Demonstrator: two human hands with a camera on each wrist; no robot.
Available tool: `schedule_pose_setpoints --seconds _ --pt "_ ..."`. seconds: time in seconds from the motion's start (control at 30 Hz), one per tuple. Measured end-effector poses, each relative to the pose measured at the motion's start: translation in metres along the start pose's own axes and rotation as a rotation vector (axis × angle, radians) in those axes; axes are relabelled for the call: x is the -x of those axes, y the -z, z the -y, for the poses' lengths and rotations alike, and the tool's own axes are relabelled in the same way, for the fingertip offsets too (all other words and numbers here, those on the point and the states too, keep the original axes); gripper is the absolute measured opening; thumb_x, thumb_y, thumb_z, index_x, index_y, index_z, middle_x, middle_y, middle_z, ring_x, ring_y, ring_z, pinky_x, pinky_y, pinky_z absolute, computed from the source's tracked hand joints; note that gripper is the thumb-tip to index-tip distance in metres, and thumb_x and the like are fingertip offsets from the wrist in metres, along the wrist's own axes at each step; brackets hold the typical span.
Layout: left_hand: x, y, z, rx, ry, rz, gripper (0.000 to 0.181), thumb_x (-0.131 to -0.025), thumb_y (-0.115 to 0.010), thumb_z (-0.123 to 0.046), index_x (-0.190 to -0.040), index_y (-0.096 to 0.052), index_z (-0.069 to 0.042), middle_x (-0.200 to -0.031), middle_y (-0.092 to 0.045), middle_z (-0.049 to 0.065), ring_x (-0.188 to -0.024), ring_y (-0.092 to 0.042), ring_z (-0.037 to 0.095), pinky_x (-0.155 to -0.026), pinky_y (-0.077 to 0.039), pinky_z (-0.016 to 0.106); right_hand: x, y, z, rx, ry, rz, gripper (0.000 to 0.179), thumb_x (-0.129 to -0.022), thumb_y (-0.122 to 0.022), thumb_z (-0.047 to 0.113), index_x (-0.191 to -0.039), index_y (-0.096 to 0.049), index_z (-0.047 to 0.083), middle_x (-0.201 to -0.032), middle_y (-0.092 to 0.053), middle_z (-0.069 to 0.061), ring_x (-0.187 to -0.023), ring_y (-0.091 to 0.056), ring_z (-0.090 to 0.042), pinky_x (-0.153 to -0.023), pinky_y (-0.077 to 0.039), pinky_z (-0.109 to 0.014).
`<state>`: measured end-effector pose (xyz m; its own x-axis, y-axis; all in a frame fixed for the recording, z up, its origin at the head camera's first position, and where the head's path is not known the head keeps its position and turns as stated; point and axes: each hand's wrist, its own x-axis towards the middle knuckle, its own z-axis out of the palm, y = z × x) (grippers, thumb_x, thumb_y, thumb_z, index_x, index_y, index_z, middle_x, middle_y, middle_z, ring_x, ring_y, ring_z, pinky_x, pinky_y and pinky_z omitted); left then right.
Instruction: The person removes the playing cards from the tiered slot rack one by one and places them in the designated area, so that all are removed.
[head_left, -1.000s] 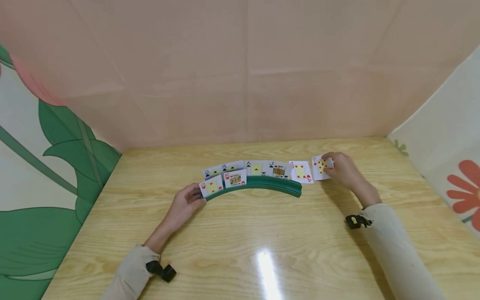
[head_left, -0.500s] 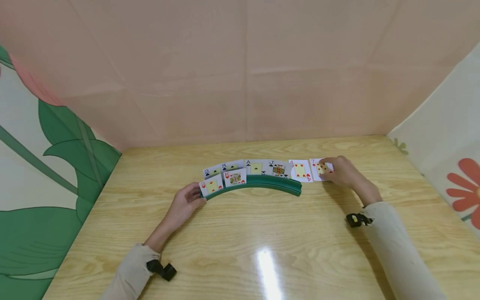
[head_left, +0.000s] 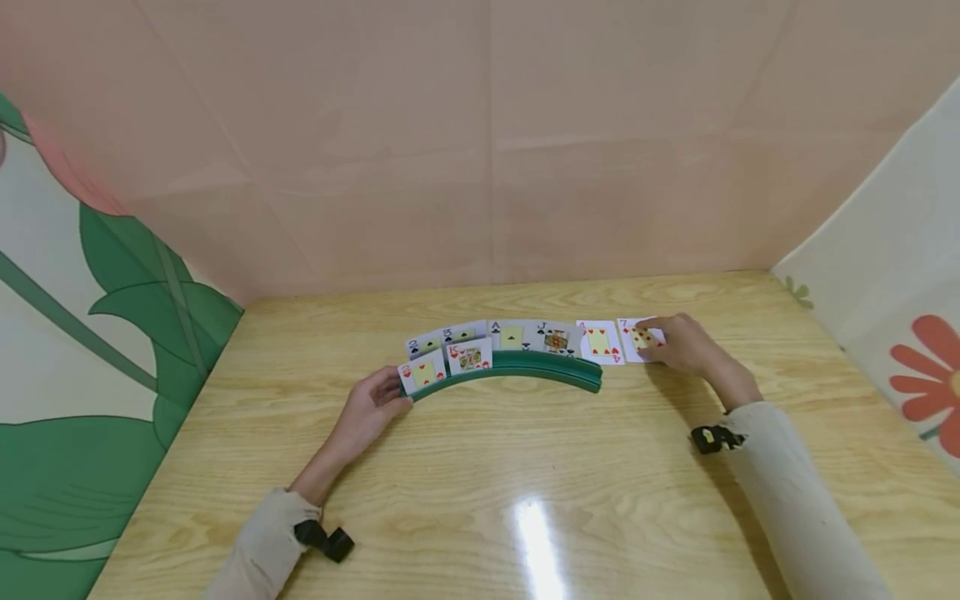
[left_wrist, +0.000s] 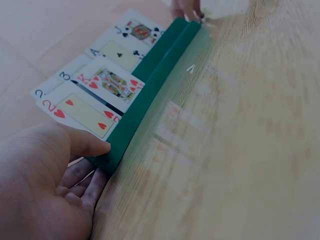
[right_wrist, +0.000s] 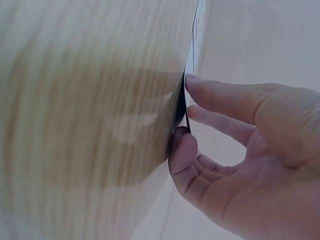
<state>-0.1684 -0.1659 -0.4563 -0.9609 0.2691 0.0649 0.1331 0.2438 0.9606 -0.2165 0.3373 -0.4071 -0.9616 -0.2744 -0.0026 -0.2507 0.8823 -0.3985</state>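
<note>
A curved green card holder [head_left: 540, 367] stands on the table. My left hand [head_left: 367, 414] grips its left end, the thumb in front and fingers behind, as the left wrist view also shows. The front row holds a two of hearts [left_wrist: 82, 115] and a king of hearts [head_left: 470, 357]. Behind them stand a two, a three, an ace and a jack [head_left: 557, 340]. To the right, the four of hearts [head_left: 602, 342] lies flat. Beside it is the seven of diamonds [head_left: 629, 344], pinched at its right side by my right hand [head_left: 686, 346], with one fingertip under the edge [right_wrist: 184, 150].
The wooden table [head_left: 480, 467] runs up to a pinkish wall [head_left: 487, 167] behind the cards. Painted side walls with leaves [head_left: 142, 308] and a flower [head_left: 933, 375] border it left and right. Light glares off the table [head_left: 536, 542] in front.
The seven of diamonds has straightened and shifted left against the four of hearts, with my right hand still on it. My left hand and the card holder have stayed put.
</note>
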Motion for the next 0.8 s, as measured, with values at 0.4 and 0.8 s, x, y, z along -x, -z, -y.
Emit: schedule_pose_setpoints --seconds 0.4,0.8 --pt "-0.0018 0.0004 0.0023 0.001 -0.001 -0.006 0.039 -0.092 -0.067 0.001 -0.130 -0.058 -0.001 -0.131 -0.060 0.017 -0.121 -0.057 0.030 -0.104 -0.048 0.039 0.0031 0.0041 0.0007 -0.041 -0.089 0.056 0.054 -0.092 -0.072 0.019 -0.135 -0.054 -0.007 -0.121 -0.058 -0.037 -0.096 -0.056 -0.039 -0.083 -0.046 -0.058" --pt "-0.0027 0.0000 0.0036 0.011 -0.005 -0.013 0.040 -0.091 -0.067 0.002 -0.129 -0.057 0.002 -0.130 -0.060 0.020 -0.121 -0.057 0.031 -0.102 -0.049 0.033 0.0019 0.0071 -0.0038 -0.028 -0.128 0.108 0.057 -0.092 -0.072 0.026 -0.138 -0.054 -0.002 -0.096 -0.058 -0.019 -0.085 -0.049 -0.029 -0.069 -0.040 -0.038"
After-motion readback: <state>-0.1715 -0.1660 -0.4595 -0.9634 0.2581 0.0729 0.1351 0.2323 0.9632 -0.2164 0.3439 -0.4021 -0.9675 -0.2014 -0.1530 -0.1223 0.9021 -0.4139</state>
